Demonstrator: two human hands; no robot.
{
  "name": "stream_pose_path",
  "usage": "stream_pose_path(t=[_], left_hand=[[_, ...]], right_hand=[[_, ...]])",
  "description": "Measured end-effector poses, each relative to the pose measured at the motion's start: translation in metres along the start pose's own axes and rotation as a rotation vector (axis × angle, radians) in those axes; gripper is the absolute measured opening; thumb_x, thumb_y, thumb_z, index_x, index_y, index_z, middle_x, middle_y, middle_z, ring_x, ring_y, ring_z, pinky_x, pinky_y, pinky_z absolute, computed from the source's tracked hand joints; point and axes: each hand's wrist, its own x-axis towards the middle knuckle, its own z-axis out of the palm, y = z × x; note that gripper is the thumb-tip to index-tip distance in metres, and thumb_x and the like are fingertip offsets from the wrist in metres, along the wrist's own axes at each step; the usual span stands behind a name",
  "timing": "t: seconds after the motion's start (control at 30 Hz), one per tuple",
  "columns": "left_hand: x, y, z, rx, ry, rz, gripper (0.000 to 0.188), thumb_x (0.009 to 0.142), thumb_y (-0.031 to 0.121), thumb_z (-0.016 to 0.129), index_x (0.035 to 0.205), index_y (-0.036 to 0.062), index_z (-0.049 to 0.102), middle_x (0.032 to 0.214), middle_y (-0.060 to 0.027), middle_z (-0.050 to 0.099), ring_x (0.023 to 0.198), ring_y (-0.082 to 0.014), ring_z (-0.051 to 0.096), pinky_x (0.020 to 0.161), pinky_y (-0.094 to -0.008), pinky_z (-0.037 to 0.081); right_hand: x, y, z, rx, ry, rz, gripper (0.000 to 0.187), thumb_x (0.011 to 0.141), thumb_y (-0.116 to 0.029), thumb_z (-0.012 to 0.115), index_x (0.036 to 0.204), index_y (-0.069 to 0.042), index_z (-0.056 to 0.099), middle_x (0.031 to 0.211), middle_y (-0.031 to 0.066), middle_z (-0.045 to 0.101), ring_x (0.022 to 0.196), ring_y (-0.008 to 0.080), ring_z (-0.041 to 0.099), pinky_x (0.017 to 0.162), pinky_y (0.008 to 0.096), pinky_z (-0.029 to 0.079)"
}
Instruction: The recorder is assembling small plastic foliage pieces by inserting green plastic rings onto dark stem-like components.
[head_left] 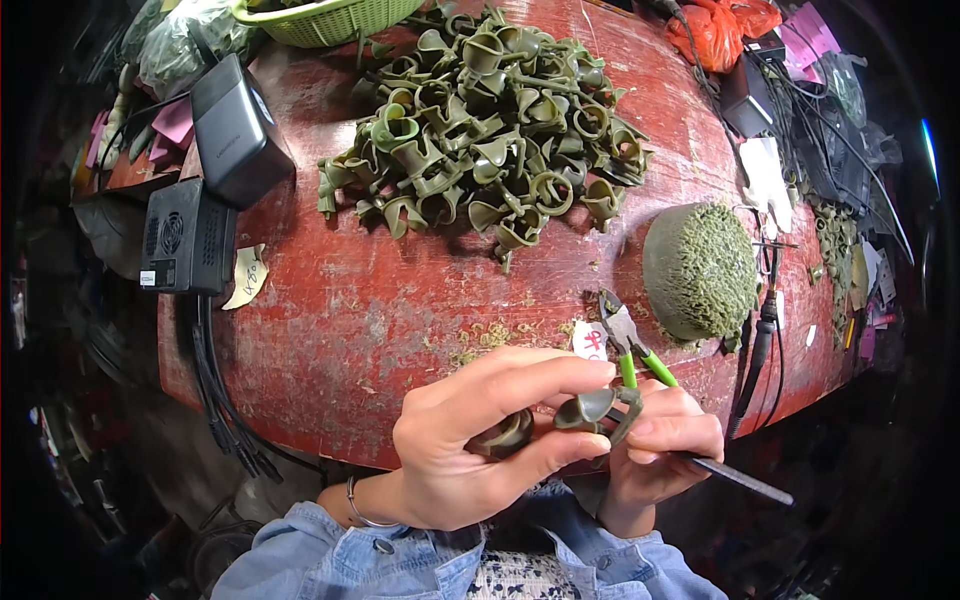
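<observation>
- Head view, from where I stand: the red table point(330, 340) has a big heap of olive cups point(490, 130) at its far middle, with a green basket point(340, 22) behind it, cut off by the frame.
- On the left stand a grey box point(240, 130) and a black box point(185, 240), cables trailing down past the table's edge; a yellow paper scrap point(247, 275) lies beside them.
- On the right, a tub point(660, 270) heaped with green crumbs; nearer, green-handled cutters point(625, 335) lie just beyond the hands, the closest obstacle.
- Worn red boards show between heap and hands, sprinkled with shavings, and stretch widest toward the left. Both hands work by the near edge, wrists past it.
- The left hand point(480, 440) pinches one olive cup piece point(585, 408) between thumb and fingers, with a second piece point(505, 435) tucked in the palm.
- The right hand point(665, 440) is closed around a thin metal tool point(745, 480), one end sticking out to the lower right, the other reaching the pinched piece.
- My count: two pieces in hand, one metal tool, one pair of cutters, one tub, one basket, two boxes; the heap is too tangled to number.
</observation>
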Motion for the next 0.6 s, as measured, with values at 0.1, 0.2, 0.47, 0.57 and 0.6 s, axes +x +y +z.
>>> stream_pose_path(t=[0.1, 0.2, 0.47, 0.57, 0.6], left_hand=[[0.001, 0.004, 0.000, 0.014, -0.007, -0.029, 0.038, 0.065, 0.012, 0.076, 0.094, -0.0045, 0.059, 0.087, -0.0150, 0.061, 0.077, -0.0173, 0.059, 0.064, -0.0248, 0.046], [0.001, 0.004, -0.002, 0.056, -0.027, -0.022, 0.038, 0.065, 0.014, 0.076, 0.094, -0.0048, 0.059, 0.086, -0.0149, 0.061, 0.077, -0.0174, 0.059, 0.064, -0.0251, 0.046], [0.005, 0.005, -0.002, 0.027, -0.062, -0.050, 0.035, 0.069, 0.011, 0.073, 0.097, -0.0044, 0.059, 0.086, -0.0123, 0.061, 0.075, -0.0142, 0.058, 0.062, -0.0235, 0.046], [-0.001, 0.006, -0.001, -0.211, -0.064, -0.197, 0.033, 0.075, 0.004, 0.067, 0.105, -0.0031, 0.055, 0.089, -0.0095, 0.061, 0.074, -0.0099, 0.058, 0.062, -0.0211, 0.046], [-0.002, 0.007, 0.000, -0.438, -0.050, -0.383, 0.034, 0.077, 0.004, 0.064, 0.108, -0.0034, 0.053, 0.090, -0.0085, 0.060, 0.076, -0.0087, 0.057, 0.064, -0.0209, 0.046]], right_hand=[[0.002, -0.005, -0.007, -0.022, -0.089, 0.021, 0.013, 0.082, -0.010, 0.058, 0.090, 0.000, 0.057, 0.079, 0.0158, 0.061, 0.067, 0.0213, 0.061, 0.058, 0.0301, 0.049], [-0.001, -0.002, -0.008, -0.028, -0.102, 0.023, 0.016, 0.083, -0.012, 0.057, 0.094, -0.001, 0.056, 0.084, 0.0156, 0.061, 0.070, 0.0214, 0.061, 0.062, 0.0312, 0.049], [0.004, -0.002, 0.005, -0.198, 0.056, -0.056, 0.017, 0.083, -0.018, 0.058, 0.082, -0.004, 0.048, 0.063, 0.0091, 0.052, 0.051, 0.0154, 0.052, 0.048, 0.0235, 0.041], [0.003, -0.001, 0.008, -0.183, 0.066, -0.074, 0.018, 0.084, -0.019, 0.056, 0.082, -0.004, 0.046, 0.062, 0.0080, 0.050, 0.049, 0.0150, 0.051, 0.046, 0.0229, 0.040], [0.003, -0.001, 0.008, -0.148, 0.094, -0.084, 0.019, 0.085, -0.020, 0.055, 0.082, -0.004, 0.046, 0.062, 0.0077, 0.050, 0.048, 0.0146, 0.051, 0.045, 0.0225, 0.040]])
